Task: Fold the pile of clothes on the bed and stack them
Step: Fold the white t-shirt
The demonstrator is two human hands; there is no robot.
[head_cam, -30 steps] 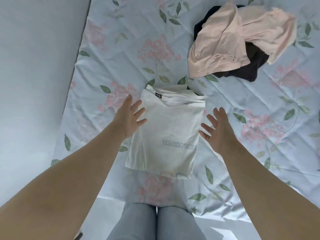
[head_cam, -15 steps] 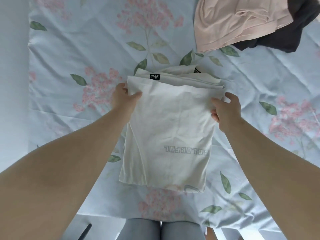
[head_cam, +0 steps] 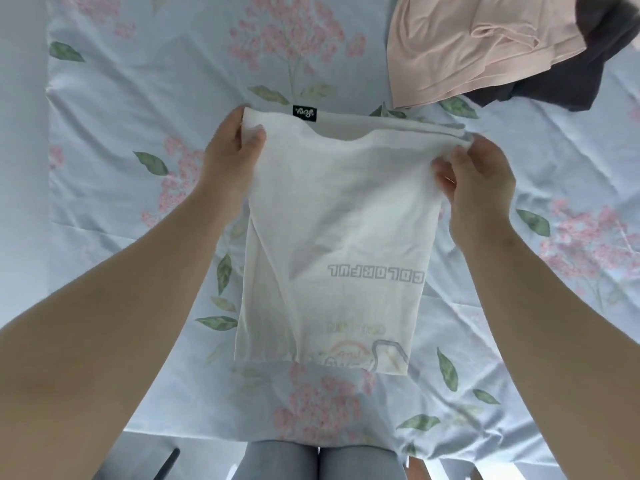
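So the white T-shirt [head_cam: 332,237] is already folded into a long narrow strip. It sits in the middle of the bed [head_cam: 138,98], close to the near edge. Its long axis runs straight from the near edge toward the far side. The collar end with the little black label [head_cam: 304,113] points away from the person, and the hem end points at their knees [head_cam: 322,462]. The grey "COLORFUL" print reads upside down from this view, and there's a faint colourful drawing down by the hem.

Both hands are on the collar end. The left hand [head_cam: 228,157] pinches the far-left corner, thumb on top and fingers tucked under the fabric. The right hand [head_cam: 481,181] grasps the far-right corner, fingers curled round the bunched layers there. That end looks slightly raised off the sheet, while the hem end lies flat.

Around it there's just the pale blue sheet with pink flowers and green leaves. Toward the far right corner of what shows, a pink garment [head_cam: 467,53] is heaped loosely on top of a dark garment [head_cam: 588,81], both unfolded. The pink one's nearest edge comes pretty close to the shirt's far-right corner but doesn't touch it. Nothing lies on the shirt or between the hands.

Count: one white shirt, one pink piece, one dark piece, so three garments in view. There are two hands, both gripping the same shirt.
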